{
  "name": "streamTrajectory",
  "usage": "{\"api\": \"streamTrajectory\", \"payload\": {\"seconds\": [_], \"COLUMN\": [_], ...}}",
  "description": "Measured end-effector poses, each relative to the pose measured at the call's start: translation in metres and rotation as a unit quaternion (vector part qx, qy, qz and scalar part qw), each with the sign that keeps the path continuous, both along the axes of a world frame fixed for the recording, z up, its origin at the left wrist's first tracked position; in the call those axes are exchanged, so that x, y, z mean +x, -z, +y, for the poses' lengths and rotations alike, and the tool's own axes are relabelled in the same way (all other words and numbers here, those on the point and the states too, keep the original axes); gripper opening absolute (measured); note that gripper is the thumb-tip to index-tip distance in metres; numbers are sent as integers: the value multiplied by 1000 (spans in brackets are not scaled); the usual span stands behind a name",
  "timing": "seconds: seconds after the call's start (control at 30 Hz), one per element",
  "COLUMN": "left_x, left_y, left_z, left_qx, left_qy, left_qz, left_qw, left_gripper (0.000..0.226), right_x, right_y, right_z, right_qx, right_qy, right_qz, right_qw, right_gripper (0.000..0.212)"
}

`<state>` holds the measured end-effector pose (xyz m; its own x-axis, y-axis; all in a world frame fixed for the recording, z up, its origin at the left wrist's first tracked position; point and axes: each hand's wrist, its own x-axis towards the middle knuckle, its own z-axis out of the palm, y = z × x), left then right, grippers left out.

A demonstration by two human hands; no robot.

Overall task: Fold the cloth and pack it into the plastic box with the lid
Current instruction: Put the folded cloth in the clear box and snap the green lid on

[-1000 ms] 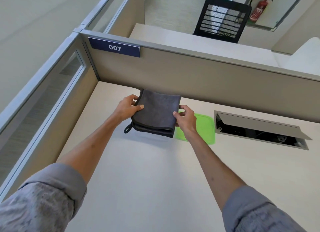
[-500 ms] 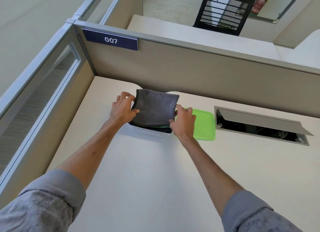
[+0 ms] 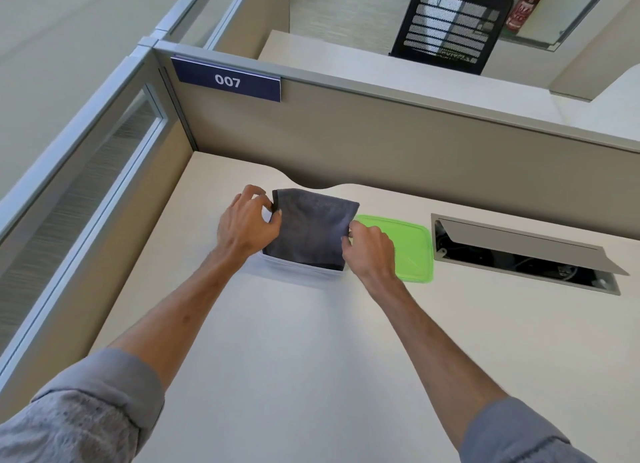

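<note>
Two bare forearms run up from the near edge of the desk, grey sleeves pushed back, and I follow them toward the plastic box, my landmark for everything else. Only its pale near rim shows, because the folded cloth fills the opening from above. I'd call it a dark grey towel, soft and light, stacked in several layers; it looks springy, so I expect it to puff back up unless it is pressed flat. On the box's left side the left hand pinches the cloth's far-left corner between thumb and fingertips, other fingers curled. On the box's right side the right hand has its fingers curled against the cloth's right edge; I read that as tucking it down, though whether it truly grips fabric I cannot tell. Best holds, to my eye, are those two side edges, where the layers bunch and give something to nip; the smooth top face would only slide. Nothing here is fragile or heavy, so firm downward pressure seems safe. Just right of the box, behind the right hand, the green lid lies flat, waiting. Further right is an open cable hatch. Beyond the box stands the beige partition with a 007 plate.
</note>
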<state>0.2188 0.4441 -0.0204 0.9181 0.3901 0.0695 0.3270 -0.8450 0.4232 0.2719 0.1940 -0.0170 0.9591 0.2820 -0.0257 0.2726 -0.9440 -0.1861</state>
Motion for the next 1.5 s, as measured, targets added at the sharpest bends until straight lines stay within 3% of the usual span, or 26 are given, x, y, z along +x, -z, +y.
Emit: {"api": "streamTrajectory", "payload": {"seconds": [0.1, 0.17, 0.3, 0.4, 0.57, 0.77, 0.9, 1.03, 1.2, 1.33, 1.43, 1.5], "left_x": [1, 9, 29, 36, 23, 18, 18, 12, 13, 11, 8, 6], "left_y": [-14, -19, -26, -24, -9, 11, 16, 21, 24, 23, 20, 18], "left_z": [-4, -4, -10, -17, -14, -17, -22, -24, -23, -26, -26, -27], "left_qx": [3, 29, 79, 122, 157, 177, 192, 183, 183, 179, 162, 142], "left_qy": [-44, -5, 142, 174, 194, 178, 135, 168, 158, 160, 153, 149], "left_qz": [-98, -105, -24, 4, -47, -49, -95, -74, -26, -50, -90, -112], "left_qw": [994, 994, 986, 977, 967, 967, 967, 966, 970, 970, 971, 972], "left_gripper": [26, 30, 48, 40, 18, 20, 16, 35, 29, 18, 12, 14], "right_x": [1, 5, 30, 39, 24, 22, 21, 23, 22, 19, 19, 16], "right_y": [-14, -23, -23, -11, 11, 23, 19, 20, 20, 17, 14, 14], "right_z": [-3, 0, 15, 20, 6, 7, 10, 9, 10, 10, 1, -13], "right_qx": [124, 183, 82, 27, 17, -25, -9, -12, -38, -30, 24, 74], "right_qy": [46, 36, -80, -109, -152, -165, -129, -140, -146, -140, -124, -83], "right_qz": [-84, -126, -60, -31, -116, -147, -149, -155, -142, -127, -148, -168], "right_qw": [988, 974, 992, 993, 981, 975, 980, 978, 978, 981, 981, 980], "right_gripper": [14, 12, 47, 35, 22, 51, 48, 38, 29, 31, 23, 30]}}
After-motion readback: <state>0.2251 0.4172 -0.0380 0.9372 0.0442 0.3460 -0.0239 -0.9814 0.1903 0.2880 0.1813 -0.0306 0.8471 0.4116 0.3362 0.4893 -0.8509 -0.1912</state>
